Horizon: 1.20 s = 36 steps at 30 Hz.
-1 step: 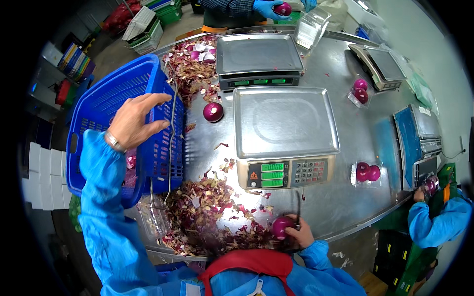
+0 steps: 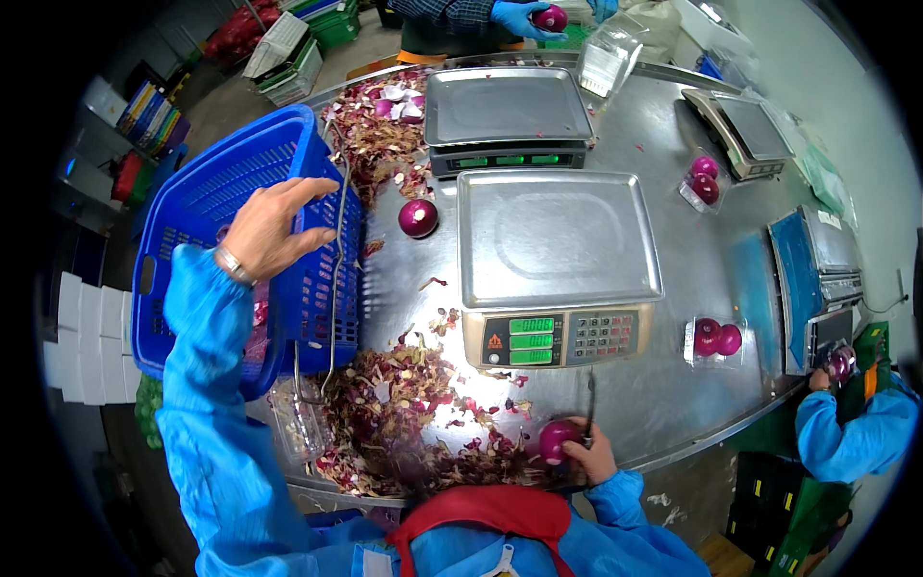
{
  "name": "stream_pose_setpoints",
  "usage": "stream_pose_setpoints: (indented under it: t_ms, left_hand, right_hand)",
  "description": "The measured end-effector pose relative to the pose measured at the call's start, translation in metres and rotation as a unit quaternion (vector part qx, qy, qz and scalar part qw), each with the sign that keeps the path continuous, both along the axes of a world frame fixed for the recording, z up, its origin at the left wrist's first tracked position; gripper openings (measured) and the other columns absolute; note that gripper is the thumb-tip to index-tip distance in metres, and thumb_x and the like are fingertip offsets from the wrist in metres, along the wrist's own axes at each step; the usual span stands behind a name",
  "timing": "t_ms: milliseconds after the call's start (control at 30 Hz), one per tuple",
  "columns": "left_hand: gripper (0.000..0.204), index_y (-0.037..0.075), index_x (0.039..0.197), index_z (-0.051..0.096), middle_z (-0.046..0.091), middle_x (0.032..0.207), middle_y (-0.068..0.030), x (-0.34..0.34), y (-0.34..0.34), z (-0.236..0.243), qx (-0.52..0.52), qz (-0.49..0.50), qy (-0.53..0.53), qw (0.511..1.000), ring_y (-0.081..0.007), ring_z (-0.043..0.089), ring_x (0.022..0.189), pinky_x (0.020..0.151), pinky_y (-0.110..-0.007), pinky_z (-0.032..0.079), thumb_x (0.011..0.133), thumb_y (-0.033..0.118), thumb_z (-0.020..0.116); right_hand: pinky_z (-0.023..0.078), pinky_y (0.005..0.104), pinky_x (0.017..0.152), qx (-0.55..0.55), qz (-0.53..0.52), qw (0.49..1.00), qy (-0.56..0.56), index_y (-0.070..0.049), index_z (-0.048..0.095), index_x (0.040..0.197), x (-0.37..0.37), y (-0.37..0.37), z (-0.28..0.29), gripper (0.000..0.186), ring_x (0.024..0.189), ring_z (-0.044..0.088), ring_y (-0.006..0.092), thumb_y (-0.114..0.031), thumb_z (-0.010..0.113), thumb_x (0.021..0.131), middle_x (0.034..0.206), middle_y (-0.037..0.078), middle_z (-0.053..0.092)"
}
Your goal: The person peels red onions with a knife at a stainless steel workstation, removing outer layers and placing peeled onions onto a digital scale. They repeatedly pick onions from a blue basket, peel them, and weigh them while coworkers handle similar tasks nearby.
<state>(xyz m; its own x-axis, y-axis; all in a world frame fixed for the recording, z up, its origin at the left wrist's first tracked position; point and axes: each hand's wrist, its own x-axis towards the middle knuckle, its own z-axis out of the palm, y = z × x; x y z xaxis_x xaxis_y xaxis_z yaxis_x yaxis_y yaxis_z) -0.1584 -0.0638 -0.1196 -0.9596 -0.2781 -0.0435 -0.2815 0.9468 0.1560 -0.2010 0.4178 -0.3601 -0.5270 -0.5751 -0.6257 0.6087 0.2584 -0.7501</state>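
My left hand (image 2: pixel 274 229) is over the inner rim of a blue plastic basket (image 2: pixel 312 173), thumb and fingers apart, with nothing in it. The fingertips reach close to the basket's bent metal handle (image 2: pixel 336 279); whether they touch it I cannot tell. Several red onions partly show inside the basket, mostly hidden by my arm. Low at the table's front edge, my right hand (image 2: pixel 598 457) is closed round a purple-red onion (image 2: pixel 558 441) and a small knife (image 2: pixel 590 396), its dark blade pointing away from me. A single peeled red onion (image 2: pixel 418 218) lies beside the basket.
A scale (image 2: pixel 558 240) stands mid-table, with another scale (image 2: pixel 508 111) behind it. Onion skins (image 2: pixel 404 385) cover the front left. Clear trays of onions (image 2: pixel 711 338) sit at the right. Co-workers' hands (image 2: pixel 524 17) hold onions at the far side and far right.
My left hand has shifted slightly to the right above the basket rim. My right hand, with the onion and knife, has also moved a little to the right.
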Motion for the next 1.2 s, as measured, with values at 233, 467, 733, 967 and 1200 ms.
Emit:
stream_pose_setpoints:
  t_ms: [233, 467, 733, 967, 1200]
  left_hand:
    - [0.037, 0.013, 0.107, 0.06, 0.057, 0.115, -0.0063, 0.001, -0.026, -0.057, -0.092, 0.007, 0.108, 0.99, -0.0273, 0.051, 0.111, 0.095, -0.043, 0.034, 0.073, 0.024, 0.069]
    - [0.041, 0.013, 0.11, 0.059, 0.057, 0.116, -0.0058, 0.014, -0.032, -0.065, -0.052, 0.023, 0.141, 0.988, -0.0229, 0.05, 0.113, 0.098, -0.042, 0.031, 0.074, 0.028, 0.068]
    - [0.038, 0.006, 0.109, 0.059, 0.061, 0.103, -0.0155, 0.01, -0.042, -0.067, 0.032, -0.011, 0.325, 0.945, -0.032, 0.058, 0.096, 0.084, -0.039, 0.045, 0.077, 0.026, 0.067]
    - [0.037, 0.004, 0.117, 0.056, 0.058, 0.112, -0.0174, 0.093, -0.135, -0.077, 0.002, 0.178, 0.23, 0.957, -0.0296, 0.055, 0.108, 0.093, -0.035, 0.043, 0.083, 0.018, 0.063]
    - [0.048, 0.004, 0.117, 0.052, 0.059, 0.106, -0.0199, 0.242, -0.21, -0.193, -0.026, 0.322, -0.256, 0.911, -0.0375, 0.057, 0.094, 0.08, -0.044, 0.047, 0.077, 0.027, 0.066]
  right_hand:
    - [0.039, 0.0242, 0.042, 0.098, -0.117, 0.98, 0.127, -0.003, 0.046, 0.115, -0.024, 0.028, 0.008, 0.045, 0.05, 0.051, 0.0111, -0.007, 0.067, 0.075, 0.092, 0.01, 0.058]
    - [0.043, 0.0317, 0.087, 0.129, -0.083, 0.942, 0.298, 0.003, 0.046, 0.115, -0.023, 0.039, -0.034, 0.049, 0.098, 0.052, 0.0202, -0.005, 0.068, 0.072, 0.106, 0.012, 0.054]
    - [0.035, 0.0245, 0.033, 0.108, -0.148, 0.974, 0.133, -0.001, 0.039, 0.121, -0.017, 0.045, -0.029, 0.041, 0.038, 0.042, 0.0117, -0.013, 0.057, 0.086, 0.089, 0.012, 0.058]
    - [0.038, 0.0235, 0.036, 0.115, -0.191, 0.962, 0.158, 0.0, 0.042, 0.118, -0.013, 0.045, -0.012, 0.039, 0.042, 0.045, 0.0094, -0.011, 0.059, 0.084, 0.101, 0.013, 0.06]
    - [0.039, 0.0232, 0.037, 0.111, -0.233, 0.958, 0.124, 0.002, 0.048, 0.113, -0.009, 0.045, -0.008, 0.037, 0.043, 0.048, 0.0093, -0.012, 0.062, 0.082, 0.092, 0.011, 0.063]
